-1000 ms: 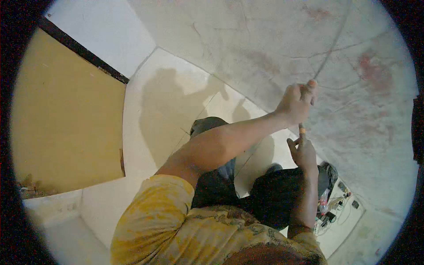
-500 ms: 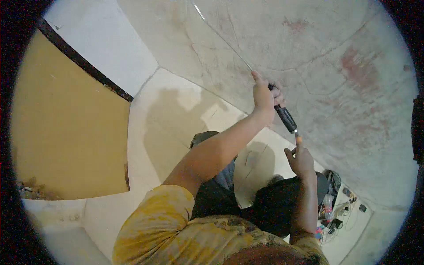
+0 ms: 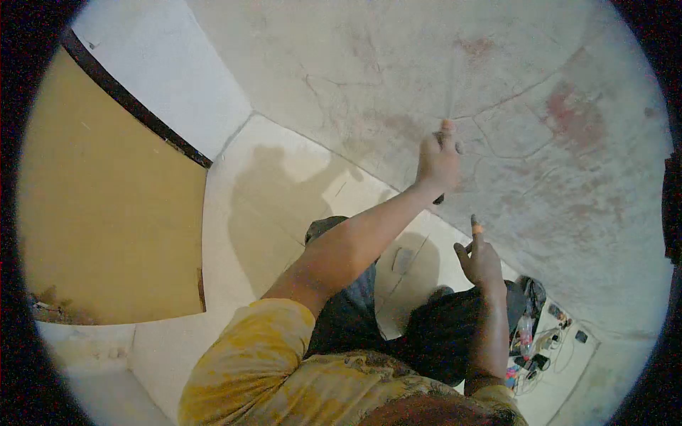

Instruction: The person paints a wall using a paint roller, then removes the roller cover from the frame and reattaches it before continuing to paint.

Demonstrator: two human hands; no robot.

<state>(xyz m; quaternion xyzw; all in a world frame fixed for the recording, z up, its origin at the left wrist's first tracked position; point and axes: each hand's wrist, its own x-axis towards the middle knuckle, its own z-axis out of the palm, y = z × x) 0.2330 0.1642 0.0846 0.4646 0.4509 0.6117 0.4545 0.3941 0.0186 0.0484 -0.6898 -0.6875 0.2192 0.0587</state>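
My left hand (image 3: 439,160) is wrapped round the black handle (image 3: 439,199) of a long, thin metal tool, held up close to the stained wall. Its thumb points up along the tool. Most of the handle is hidden by the hand, and the metal part (image 3: 450,78) is only a faint blurred streak against the wall. Below and to the right, my right hand (image 3: 484,264) holds nothing. Its index finger, with an orange band round it, is stretched toward the wall, and the thumb stands apart.
The grey plastered wall (image 3: 511,184) has cracks and reddish patches. A tan panel (image 3: 121,192) with a dark edge stands at left. On the pale floor (image 3: 280,213) lie my shadow and a small grey rectangle (image 3: 403,260). A plastic bottle (image 3: 526,337), cables and small items lie at lower right.
My left hand has swung the tool from a leftward slant to nearly upright and moved slightly right. The handle's end has come away from my right fingertip. My right hand has barely moved.
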